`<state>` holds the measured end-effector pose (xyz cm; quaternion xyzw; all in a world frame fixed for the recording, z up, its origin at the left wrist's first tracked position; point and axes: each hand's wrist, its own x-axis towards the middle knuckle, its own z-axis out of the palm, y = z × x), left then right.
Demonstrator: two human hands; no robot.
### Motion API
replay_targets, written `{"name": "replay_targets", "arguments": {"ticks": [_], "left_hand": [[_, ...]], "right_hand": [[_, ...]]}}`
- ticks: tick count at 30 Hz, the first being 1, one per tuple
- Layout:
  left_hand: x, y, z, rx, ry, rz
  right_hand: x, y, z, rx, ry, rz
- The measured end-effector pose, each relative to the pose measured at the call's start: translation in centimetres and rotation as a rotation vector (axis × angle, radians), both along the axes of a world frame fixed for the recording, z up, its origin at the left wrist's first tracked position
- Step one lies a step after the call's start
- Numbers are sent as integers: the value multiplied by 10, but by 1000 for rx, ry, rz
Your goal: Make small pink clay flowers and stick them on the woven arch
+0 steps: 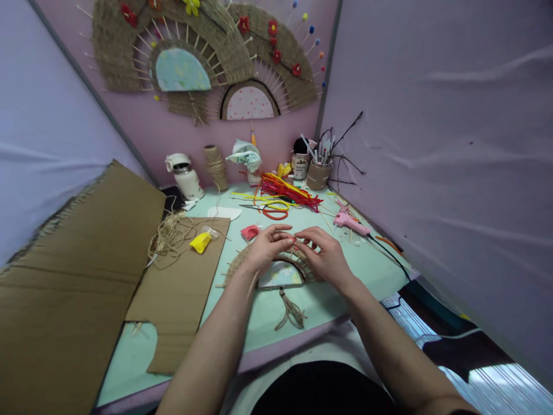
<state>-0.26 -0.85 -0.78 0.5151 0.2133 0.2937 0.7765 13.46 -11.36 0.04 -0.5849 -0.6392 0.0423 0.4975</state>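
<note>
Fingertips of my left hand (271, 246) and my right hand (322, 251) meet, pinching a small red piece (294, 239) between them. What the piece is made of is too small to tell. Below them a little woven twine fan (235, 268) lies on the table, partly covered by both hands. Its half-round centre (281, 274) has pale blue floral cloth with a dark edge, and a twine tassel (291, 311) hangs toward me. Just beyond my left hand sits a red lump in clear wrapping (249, 232).
Scissors (276, 210) and red and yellow pipe cleaners (291, 190) lie behind the hands. A pink glue gun (351, 222) with a black cord is at right. Cardboard (177, 300), loose twine (171, 236) and a yellow packet (200, 242) occupy the left. A white bottle (188, 181) stands behind.
</note>
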Motion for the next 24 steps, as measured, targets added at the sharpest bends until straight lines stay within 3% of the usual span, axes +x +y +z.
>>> {"name": "replay_targets", "arguments": {"ticks": [6, 15, 18, 21, 24], "left_hand": [[-1, -2, 0, 9, 21, -19], [4, -4, -1, 46, 82, -17], [5, -3, 0, 94, 101, 34], [-1, 7, 4, 64, 39, 161], [-14, 25, 9, -86, -132, 337]], "right_hand": [[0, -1, 1, 71, -188, -49], [-2, 4, 2, 25, -298, -119], [6, 14, 9, -82, -120, -76], [13, 33, 22, -215, 264, 6], [7, 60, 35, -181, 283, 33]]}}
